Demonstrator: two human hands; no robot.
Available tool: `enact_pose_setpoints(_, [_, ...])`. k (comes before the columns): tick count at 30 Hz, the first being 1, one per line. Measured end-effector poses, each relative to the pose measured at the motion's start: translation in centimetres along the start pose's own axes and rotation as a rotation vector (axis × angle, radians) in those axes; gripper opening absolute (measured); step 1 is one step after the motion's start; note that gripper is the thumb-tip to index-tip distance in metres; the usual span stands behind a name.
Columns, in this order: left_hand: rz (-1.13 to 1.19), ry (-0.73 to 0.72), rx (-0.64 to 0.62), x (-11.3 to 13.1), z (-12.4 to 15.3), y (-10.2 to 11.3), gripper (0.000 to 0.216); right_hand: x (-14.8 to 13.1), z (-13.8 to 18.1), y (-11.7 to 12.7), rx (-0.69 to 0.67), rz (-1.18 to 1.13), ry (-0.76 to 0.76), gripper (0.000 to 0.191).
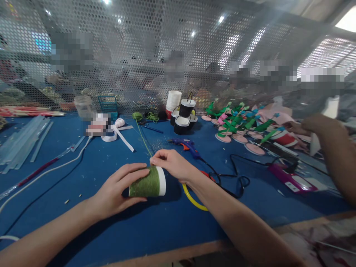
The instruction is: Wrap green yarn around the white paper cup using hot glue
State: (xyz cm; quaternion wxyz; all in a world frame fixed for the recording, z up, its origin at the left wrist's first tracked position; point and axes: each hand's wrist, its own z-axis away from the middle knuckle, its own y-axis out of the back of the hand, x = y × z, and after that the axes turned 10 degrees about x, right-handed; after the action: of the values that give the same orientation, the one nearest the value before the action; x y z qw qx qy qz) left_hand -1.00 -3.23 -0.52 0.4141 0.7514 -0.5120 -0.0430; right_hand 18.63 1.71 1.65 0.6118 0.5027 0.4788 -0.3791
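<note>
My left hand (115, 187) is wrapped round a paper cup (162, 181) lying on its side, its white rim end pointing right. Green yarn (146, 184) is wound closely over most of the cup wall. At the cup's upper edge, my right hand (169, 163) pinches the yarn strand (144, 140), which runs back to a small green ball (137, 116). Beyond the right hand lies a blue glue gun (187, 146) with an orange trigger. A yellow ring (191, 198) lies partly under the right forearm.
Stacked white cups (174, 100) and black-and-white handled buckets (182, 125) stand at the back. Clear glue sticks (25, 142) and white ribbon (122, 138) are at left. Green craft pieces (239, 124), a purple power strip (289, 180) and another person's arm (330, 148) are at right.
</note>
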Motion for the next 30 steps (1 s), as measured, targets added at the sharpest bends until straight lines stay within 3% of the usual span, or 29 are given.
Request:
enact_pose_setpoints(6, [0.008,0.014,0.043,0.0,-0.3,0.1,0.046,0.0,-0.4,0.3,0.047,0.156,0.107,0.029])
enact_pose_setpoints(11, [0.107,0.289,0.139,-0.2,-0.7,0.1,0.05,-0.1,-0.1,1.3,0.177,0.184,0.183,0.035])
enact_pose_setpoints(14, [0.166,0.429,0.173,-0.5,-0.6,0.0,0.052,-0.5,0.8,1.3,0.051,0.098,0.18,0.038])
enact_pose_setpoints(17, [0.207,0.421,0.159,-0.7,-0.4,-0.1,0.053,-0.7,1.7,0.6,-0.067,0.024,0.144,0.027])
enact_pose_setpoints(20, [0.297,0.461,0.142,-0.7,-0.3,-0.1,0.059,-0.6,2.0,-0.1,-0.085,-0.028,0.127,0.019])
enact_pose_setpoints(25, [0.566,0.752,0.144,-0.4,-0.7,0.1,0.054,-0.4,2.2,-0.6,-0.095,0.006,0.239,0.016])
enact_pose_setpoints(30, [0.583,0.768,0.118,0.0,-1.1,0.0,0.048,-0.2,2.1,-0.7,-0.135,-0.111,0.11,0.019])
